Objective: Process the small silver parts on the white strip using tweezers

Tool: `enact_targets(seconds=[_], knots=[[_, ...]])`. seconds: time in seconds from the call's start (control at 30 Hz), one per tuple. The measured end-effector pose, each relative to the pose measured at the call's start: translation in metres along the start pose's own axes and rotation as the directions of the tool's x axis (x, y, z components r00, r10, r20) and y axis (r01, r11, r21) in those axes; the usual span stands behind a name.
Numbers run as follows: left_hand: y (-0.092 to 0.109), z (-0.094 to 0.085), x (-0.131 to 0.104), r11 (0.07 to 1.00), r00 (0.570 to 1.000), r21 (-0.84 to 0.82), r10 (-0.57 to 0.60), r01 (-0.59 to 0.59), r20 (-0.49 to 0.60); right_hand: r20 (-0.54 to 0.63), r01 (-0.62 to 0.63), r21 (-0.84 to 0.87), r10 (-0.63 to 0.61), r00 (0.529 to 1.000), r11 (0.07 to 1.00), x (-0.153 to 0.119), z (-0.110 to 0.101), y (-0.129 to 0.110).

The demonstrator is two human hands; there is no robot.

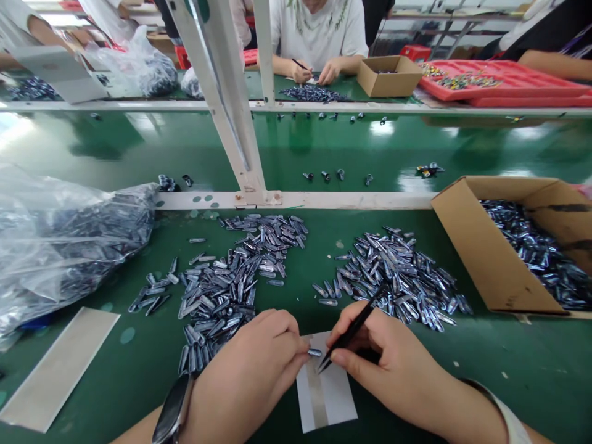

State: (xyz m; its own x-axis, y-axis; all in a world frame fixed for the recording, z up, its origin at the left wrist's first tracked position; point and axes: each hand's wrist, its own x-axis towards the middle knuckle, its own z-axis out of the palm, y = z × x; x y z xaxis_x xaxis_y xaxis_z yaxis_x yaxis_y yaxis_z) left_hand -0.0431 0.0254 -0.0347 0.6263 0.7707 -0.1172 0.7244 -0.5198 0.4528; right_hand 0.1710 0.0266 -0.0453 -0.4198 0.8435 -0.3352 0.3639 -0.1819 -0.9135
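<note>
My left hand (259,364), its fingers pinched together, holds a small shiny blue-grey elongated piece (315,352) over the upper part of a white card (340,404). A beige tape strip (317,394) runs down the card's middle. In my right hand (393,364) are black tweezers (354,327), gripped like a pen. Their tips point down at the strip, just below the piece. Beyond my left hand spreads a pile of similar pieces (222,283). Another pile (398,277) lies beyond my right hand.
A cardboard box (499,253) of such pieces stands at right. At left are a filled plastic bag (69,240) and a beige strip sheet (60,370). A white metal post (226,98) rises before a green belt (296,148) carrying scattered pieces. A person (319,37) works opposite.
</note>
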Motion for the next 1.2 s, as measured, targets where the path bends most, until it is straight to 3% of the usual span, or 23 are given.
enact_targets(seconds=[0.17, 0.3, 1.2], knots=[[0.0040, -0.0013, 0.0033, 0.972, 0.989, -0.193, -0.144, 0.138, -0.018, -0.013, 0.017, -0.015, -0.018, 1.000, 1.000, 0.0012, 0.0008, -0.0013], [0.0055, -0.0015, 0.0022, 0.952, 0.985, -0.267, -0.168, 0.152, -0.038, -0.015, 0.013, -0.011, -0.013, 1.000, 1.000, 0.0022, 0.0005, -0.0022], [0.0079, -0.0013, 0.0011, 0.973, 0.988, -0.190, -0.145, 0.132, -0.057, -0.015, -0.001, -0.025, 0.000, 1.000, 1.000, 0.0032, 0.0013, -0.0037]])
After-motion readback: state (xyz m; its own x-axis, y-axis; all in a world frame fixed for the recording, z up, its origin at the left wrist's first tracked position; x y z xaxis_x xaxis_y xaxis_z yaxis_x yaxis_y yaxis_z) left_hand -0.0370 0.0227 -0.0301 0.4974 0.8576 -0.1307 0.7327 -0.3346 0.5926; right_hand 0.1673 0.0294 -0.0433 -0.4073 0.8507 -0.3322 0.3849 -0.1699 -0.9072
